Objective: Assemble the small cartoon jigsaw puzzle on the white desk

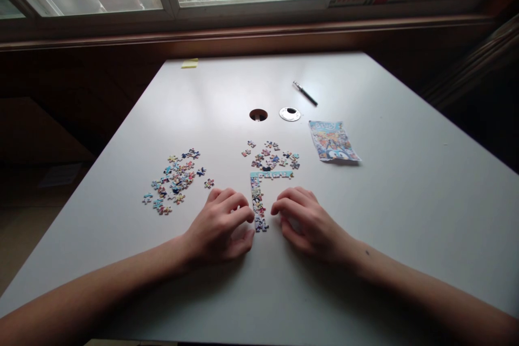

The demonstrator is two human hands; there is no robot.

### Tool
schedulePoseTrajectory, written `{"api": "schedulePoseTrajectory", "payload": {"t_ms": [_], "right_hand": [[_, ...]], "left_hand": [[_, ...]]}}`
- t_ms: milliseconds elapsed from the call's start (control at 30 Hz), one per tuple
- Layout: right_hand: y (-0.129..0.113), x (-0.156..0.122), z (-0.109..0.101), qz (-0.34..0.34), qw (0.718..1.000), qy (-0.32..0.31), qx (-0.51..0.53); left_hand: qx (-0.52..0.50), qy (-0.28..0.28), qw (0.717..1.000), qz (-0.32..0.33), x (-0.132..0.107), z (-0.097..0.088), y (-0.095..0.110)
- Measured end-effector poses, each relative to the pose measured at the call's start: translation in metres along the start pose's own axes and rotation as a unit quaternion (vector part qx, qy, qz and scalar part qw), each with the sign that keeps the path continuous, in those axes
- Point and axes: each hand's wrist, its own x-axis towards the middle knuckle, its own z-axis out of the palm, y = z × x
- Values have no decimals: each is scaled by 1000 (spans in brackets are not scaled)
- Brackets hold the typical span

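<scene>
A joined strip of jigsaw pieces [258, 200] forms an L on the white table [405, 184], with a top row and a left column. My left hand [221, 224] rests left of the column's lower end, fingers curled, fingertips touching the pieces. My right hand [302, 221] lies just right of it, fingers curled with their tips near the strip's bottom. A loose pile of pieces [174, 181] lies to the left, and another pile [271, 155] sits above the strip.
A printed picture sheet [333, 141] lies right of the pieces. Farther back are a round cable hole [258, 114], its silver cap [290, 114], a pen [305, 93] and a yellow sticky note [190, 63]. A window runs behind the table.
</scene>
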Motion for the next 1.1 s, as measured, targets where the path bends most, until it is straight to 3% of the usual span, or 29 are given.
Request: {"api": "schedulePoseTrajectory", "payload": {"t_ms": [1100], "right_hand": [[1, -1, 2, 5, 1000, -15, -9]], "left_hand": [[5, -17, 1000, 0, 1, 1, -2]]}}
